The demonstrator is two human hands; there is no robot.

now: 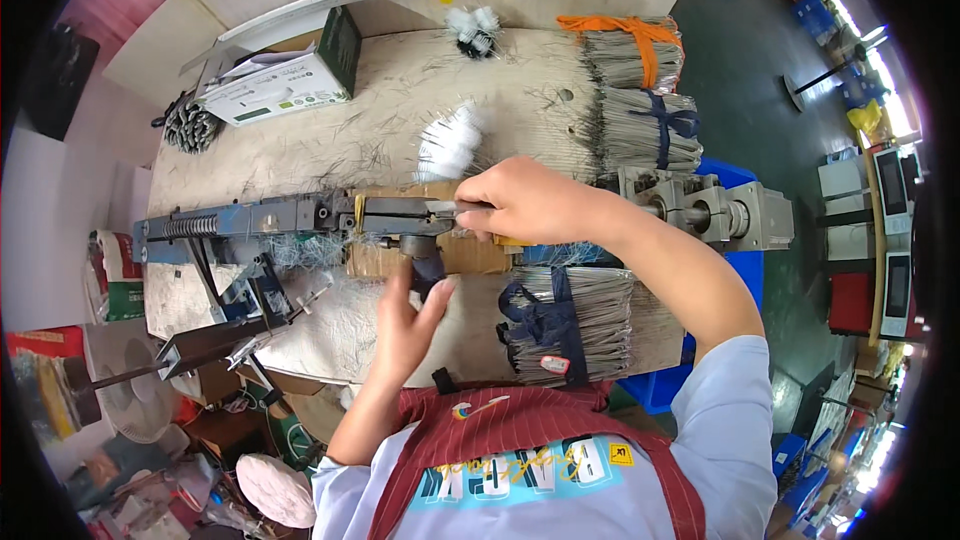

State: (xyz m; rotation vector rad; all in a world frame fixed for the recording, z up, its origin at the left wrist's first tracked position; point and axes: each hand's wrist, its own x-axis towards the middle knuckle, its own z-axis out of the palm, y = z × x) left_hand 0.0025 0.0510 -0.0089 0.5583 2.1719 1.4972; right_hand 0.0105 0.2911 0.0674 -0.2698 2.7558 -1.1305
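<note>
A long dark metal machine point(270, 215) with a coil spring lies across the workbench. My right hand point(525, 202) reaches in from the right, its fingers closed at the end of the machine's clamp point(400, 208); what they pinch is mostly hidden. Below the clamp hangs a dark round knob with dark blue wrapping point(424, 262). Beside it is my left hand point(405, 328), thumb and index finger apart, with nothing visible between them. Behind the machine rests a clump of white-bristled wire brushes point(450, 145).
Bundles of thin metal wires, one with an orange tie point(635, 50), one with a navy tie point(650, 130), line the bench's right side. Another wire bundle point(590, 320) lies nearer me. A motor-like shaft unit point(715, 210) stands right, a paper-filled box point(285, 80) back left.
</note>
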